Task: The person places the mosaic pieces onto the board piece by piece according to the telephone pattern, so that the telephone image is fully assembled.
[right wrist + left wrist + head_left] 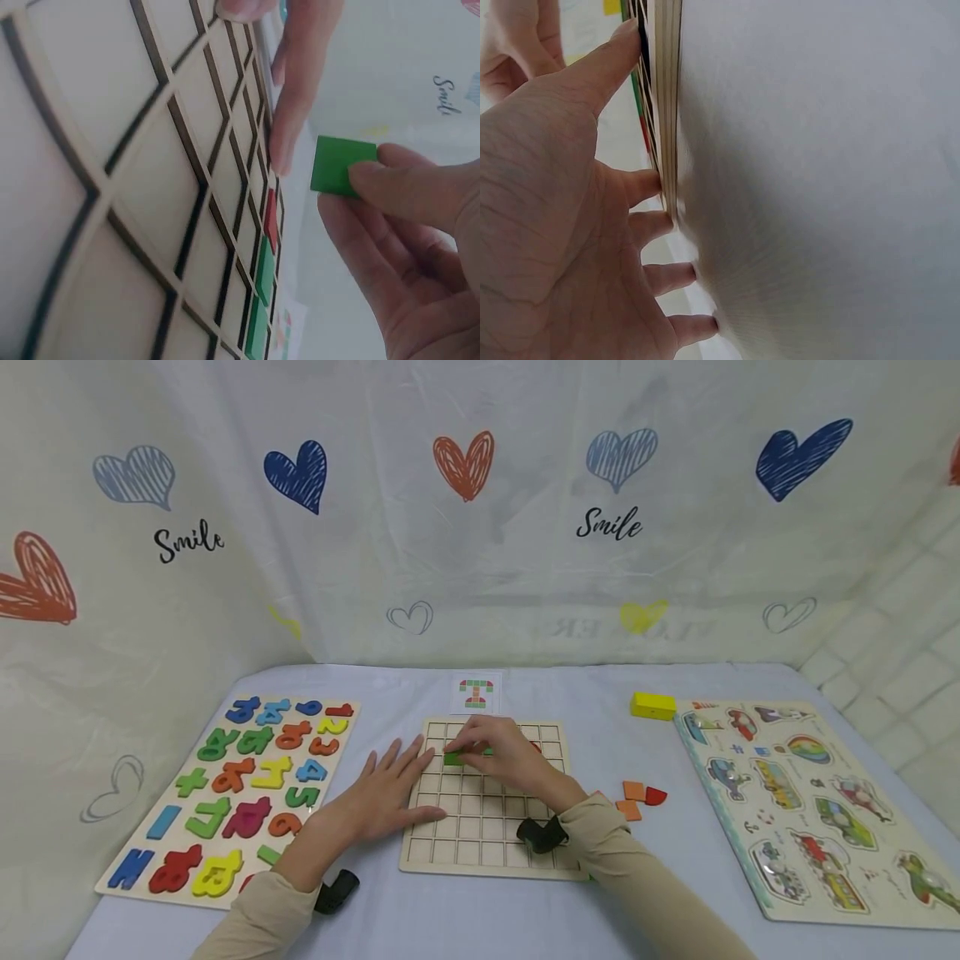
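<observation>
A wooden grid board (468, 852) lies on the table in front of me. My left hand (382, 793) rests with spread fingers at its left edge; in the left wrist view the thumb and some fingertips touch the board's side. Over the board's upper left part, my right hand (501, 753) pinches a green square tile (334, 166) between thumb and fingers. The right wrist view shows a red piece (270, 219) and green tiles (263, 271) set along one row of the grid. In the head view my right hand covers most of that row.
A pattern card (476, 692) lies behind the board. On the left is a number puzzle (168, 785), on the right a picture puzzle (757, 827). A yellow block (653, 706), orange squares (633, 791) and a red quarter-round piece (656, 797) lie right of the board.
</observation>
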The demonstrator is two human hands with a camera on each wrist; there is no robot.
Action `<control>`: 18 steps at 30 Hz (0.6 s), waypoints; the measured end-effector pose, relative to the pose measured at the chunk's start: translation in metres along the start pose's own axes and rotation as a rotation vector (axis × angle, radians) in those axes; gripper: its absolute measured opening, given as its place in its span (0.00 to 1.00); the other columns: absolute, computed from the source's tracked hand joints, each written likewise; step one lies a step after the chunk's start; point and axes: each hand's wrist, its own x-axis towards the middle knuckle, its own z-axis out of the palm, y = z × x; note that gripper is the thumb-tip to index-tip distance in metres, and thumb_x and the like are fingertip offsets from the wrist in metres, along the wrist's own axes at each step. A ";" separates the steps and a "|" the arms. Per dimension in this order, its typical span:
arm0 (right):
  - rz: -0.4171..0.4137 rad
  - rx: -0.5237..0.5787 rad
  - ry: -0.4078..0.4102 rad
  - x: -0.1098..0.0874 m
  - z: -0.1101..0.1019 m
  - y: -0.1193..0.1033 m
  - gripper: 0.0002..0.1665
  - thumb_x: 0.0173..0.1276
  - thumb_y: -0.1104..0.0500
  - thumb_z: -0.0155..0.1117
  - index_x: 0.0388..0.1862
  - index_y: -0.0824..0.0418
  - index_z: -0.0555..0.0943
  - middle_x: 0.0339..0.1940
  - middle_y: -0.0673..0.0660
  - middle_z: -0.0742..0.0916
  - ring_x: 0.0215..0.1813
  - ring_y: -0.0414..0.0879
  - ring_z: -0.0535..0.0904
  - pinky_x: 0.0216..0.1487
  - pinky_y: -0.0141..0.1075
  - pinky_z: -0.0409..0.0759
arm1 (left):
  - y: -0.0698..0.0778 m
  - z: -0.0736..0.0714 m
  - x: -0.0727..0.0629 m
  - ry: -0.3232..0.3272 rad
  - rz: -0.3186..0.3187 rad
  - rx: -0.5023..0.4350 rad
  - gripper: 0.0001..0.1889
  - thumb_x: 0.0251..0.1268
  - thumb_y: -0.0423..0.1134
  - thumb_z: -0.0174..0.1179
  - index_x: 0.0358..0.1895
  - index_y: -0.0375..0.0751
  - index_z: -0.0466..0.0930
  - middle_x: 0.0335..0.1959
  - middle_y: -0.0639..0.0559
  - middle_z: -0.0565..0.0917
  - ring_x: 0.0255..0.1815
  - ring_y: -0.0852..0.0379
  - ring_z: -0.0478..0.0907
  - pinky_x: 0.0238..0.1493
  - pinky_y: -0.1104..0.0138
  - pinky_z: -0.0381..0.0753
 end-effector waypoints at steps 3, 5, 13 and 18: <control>0.027 -0.007 0.014 0.001 0.005 0.000 0.12 0.64 0.75 0.74 0.46 0.69 0.90 0.39 0.57 0.88 0.43 0.48 0.87 0.47 0.31 0.86 | 0.000 0.000 0.000 0.000 0.000 0.002 0.51 0.71 0.73 0.54 0.86 0.44 0.51 0.88 0.43 0.44 0.86 0.34 0.36 0.79 0.32 0.39; 0.046 -0.012 0.022 0.002 0.008 0.000 0.12 0.64 0.75 0.74 0.46 0.69 0.90 0.38 0.57 0.88 0.43 0.47 0.86 0.46 0.31 0.86 | 0.001 0.000 0.000 -0.001 -0.002 0.003 0.51 0.71 0.73 0.54 0.86 0.44 0.51 0.88 0.44 0.44 0.86 0.34 0.36 0.79 0.32 0.39; 0.095 -0.038 0.014 0.002 0.015 0.007 0.11 0.64 0.75 0.73 0.44 0.68 0.91 0.39 0.57 0.89 0.43 0.47 0.86 0.44 0.28 0.84 | 0.002 0.000 0.000 -0.005 -0.007 0.006 0.51 0.71 0.73 0.54 0.86 0.44 0.52 0.87 0.44 0.45 0.86 0.34 0.36 0.79 0.32 0.40; 0.102 -0.045 0.002 0.003 0.017 0.007 0.11 0.65 0.75 0.73 0.45 0.67 0.91 0.39 0.57 0.89 0.43 0.48 0.85 0.45 0.28 0.84 | 0.002 -0.001 -0.002 0.007 0.002 0.011 0.51 0.71 0.72 0.55 0.85 0.43 0.52 0.87 0.42 0.45 0.86 0.32 0.38 0.78 0.31 0.41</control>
